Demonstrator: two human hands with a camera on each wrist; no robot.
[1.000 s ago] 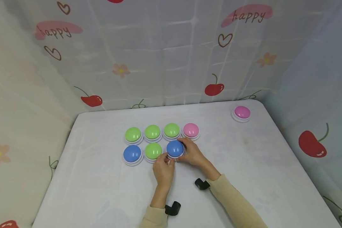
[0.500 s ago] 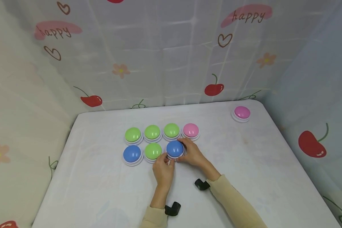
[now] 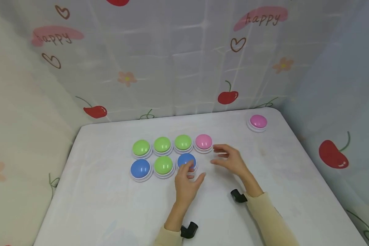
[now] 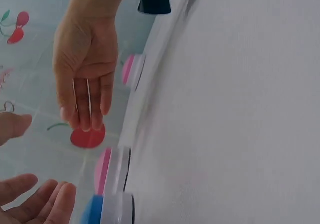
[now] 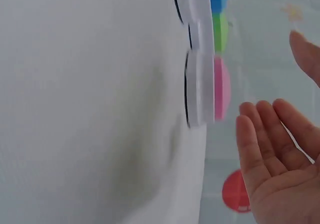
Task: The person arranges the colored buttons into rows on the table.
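Note:
My left hand (image 3: pixel 185 187) hovers just in front of a blue dome button (image 3: pixel 186 159), its fingers spread and partly overlapping the button in the head view. To the right, my right hand (image 3: pixel 232 160) is held with loosely bent fingers, nothing between them, beside a pink dome button (image 3: pixel 203 141). In the right wrist view this pink button (image 5: pixel 221 88) stands just off the fingertips. The blue button ends the front row, after another blue button (image 3: pixel 140 168) and a green button (image 3: pixel 163 165). Behind, three green buttons (image 3: pixel 182 142) and the pink one form the back row. All have white bases.
A second pink button (image 3: pixel 258 121) stands alone near the table's back right corner. The white table (image 3: pixel 110 205) ends at a patterned curtain (image 3: pixel 172 68) behind, with more cloth at both sides. Black wrist cameras (image 3: pixel 238 196) stick out from the cuffs.
Both hands have let go of the blue button in the front row. The right hand moved right, and the left hand lifted and opened its fingers. The head view shifted slightly.

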